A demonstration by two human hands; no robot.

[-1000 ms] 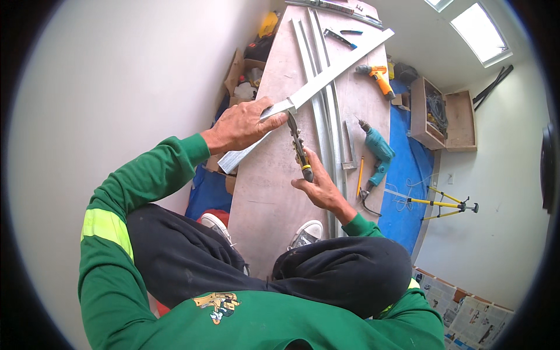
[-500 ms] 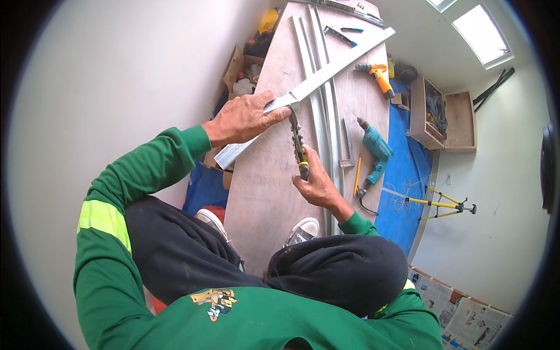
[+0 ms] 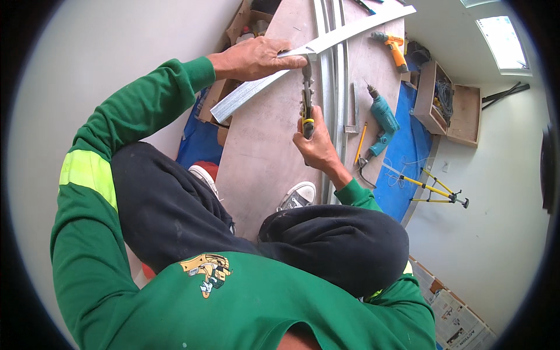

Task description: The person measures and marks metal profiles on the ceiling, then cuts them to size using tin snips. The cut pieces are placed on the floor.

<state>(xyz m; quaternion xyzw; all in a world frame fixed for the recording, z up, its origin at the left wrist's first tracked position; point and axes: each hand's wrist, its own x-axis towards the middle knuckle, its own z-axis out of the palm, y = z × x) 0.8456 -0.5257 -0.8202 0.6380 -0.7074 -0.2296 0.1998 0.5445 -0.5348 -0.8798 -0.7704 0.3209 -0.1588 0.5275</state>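
My left hand (image 3: pixel 256 58) grips a long silver metal strip (image 3: pixel 364 23) that lies slanted across the board and is bent or notched beside my thumb. My right hand (image 3: pixel 318 143) is closed round the black and yellow handles of metal snips (image 3: pixel 308 96), whose head meets the strip just right of my left thumb. Under the strip, long metal channels (image 3: pixel 340 87) run lengthwise on the pale board (image 3: pixel 256 146). An orange pencil (image 3: pixel 360 143) and a short metal piece (image 3: pixel 352 128) lie to their right.
A teal corded drill (image 3: pixel 382 116) and orange drill (image 3: pixel 395 49) lie on the board. An open wooden box (image 3: pixel 464 114) and yellow tripod (image 3: pixel 437 186) stand at right on blue sheeting (image 3: pixel 408 151). Cardboard boxes (image 3: pixel 210 102) line the left wall; my crossed legs are below.
My hands, the snips and the board's contents sit higher in the view, which has shifted. The strip appears less steeply slanted; both hands keep their holds.
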